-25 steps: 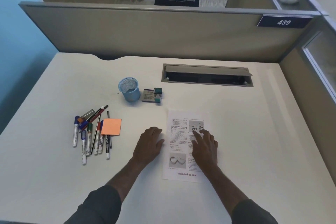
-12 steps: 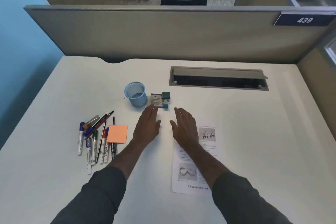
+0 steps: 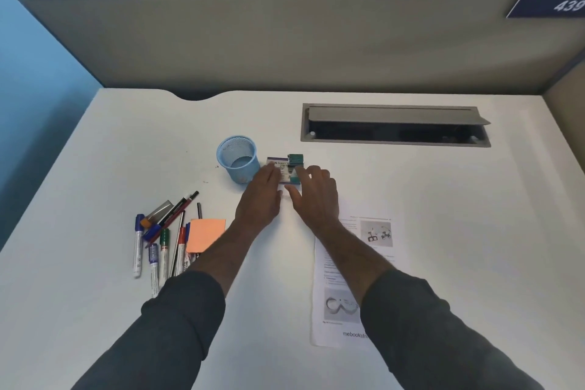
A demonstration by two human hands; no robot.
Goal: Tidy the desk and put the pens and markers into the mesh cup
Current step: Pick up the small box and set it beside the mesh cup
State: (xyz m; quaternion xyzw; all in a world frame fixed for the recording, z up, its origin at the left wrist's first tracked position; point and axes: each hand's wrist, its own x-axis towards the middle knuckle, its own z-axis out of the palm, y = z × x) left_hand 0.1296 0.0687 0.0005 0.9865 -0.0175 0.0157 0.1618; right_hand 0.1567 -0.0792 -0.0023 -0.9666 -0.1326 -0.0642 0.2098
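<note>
A light-blue mesh cup (image 3: pixel 238 159) stands upright near the desk's middle, with nothing visible inside. Several pens and markers (image 3: pixel 161 239) lie scattered at the left, partly under an orange sticky pad (image 3: pixel 205 234). Just right of the cup lies a small stack of cards with green binder clips (image 3: pixel 290 168). My left hand (image 3: pixel 261 199) and my right hand (image 3: pixel 315 196) reach flat over the desk, fingers apart, their tips at either side of that stack. Neither hand grips anything that I can see.
A printed paper sheet (image 3: pixel 351 282) lies under my right forearm. A grey cable tray with its lid raised (image 3: pixel 395 125) is set into the white desk (image 3: pixel 474 247) at the back right. A grey partition (image 3: pixel 285 41) walls the far edge.
Both hands have moved forward from the paper sheet to the card stack beside the cup. The camera has moved closer over the desk.
</note>
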